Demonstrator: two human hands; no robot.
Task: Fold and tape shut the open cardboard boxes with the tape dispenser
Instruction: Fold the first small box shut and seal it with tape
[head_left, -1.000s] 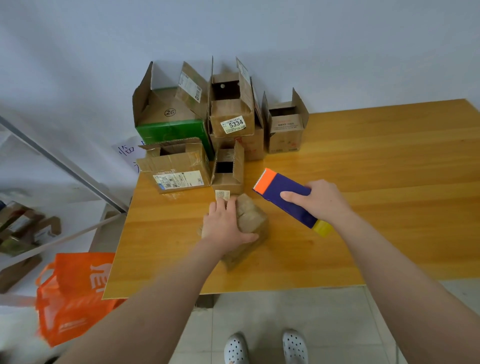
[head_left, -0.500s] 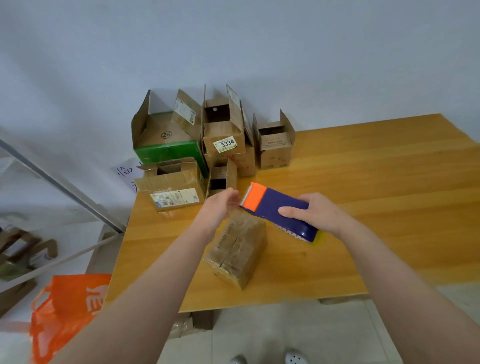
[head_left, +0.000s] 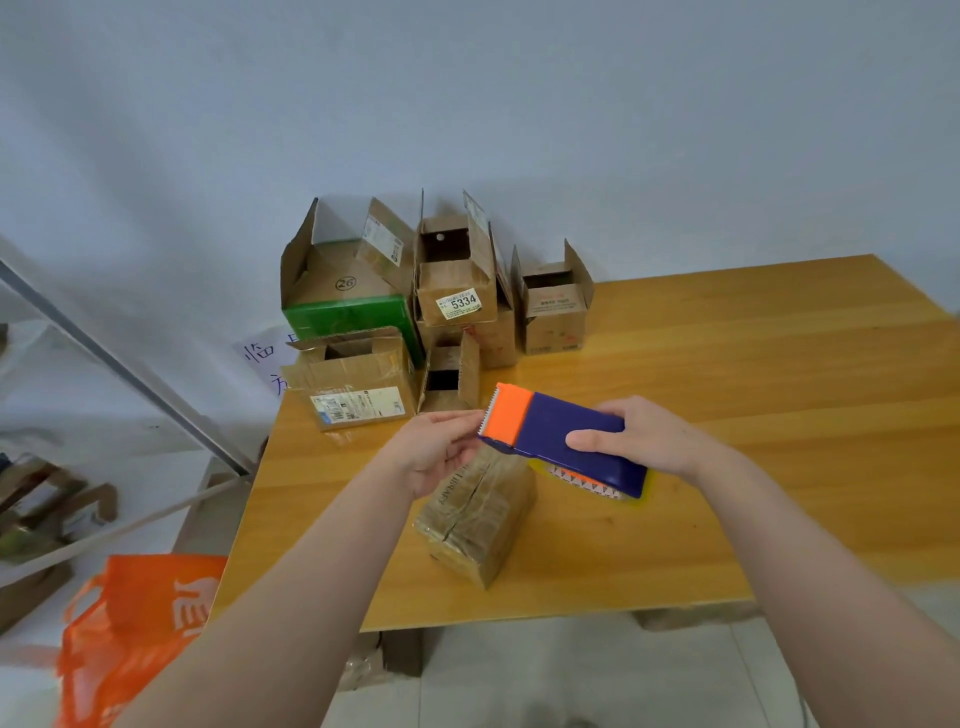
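I see the tape dispenser (head_left: 563, 441) in deep blue-violet with a bright orange head, a yellow rear edge, and red triangles on its pale roll (head_left: 574, 474). The desk (head_left: 727, 395) is honey-yellow wood with darker grain streaks. The nearest box (head_left: 475, 525) is plain brown; one open box (head_left: 353, 314) has a green face. The bag (head_left: 130, 623) on the floor is orange with white print.

One head-worn camera looks forward and down, close over the wooden table (head_left: 727, 374).
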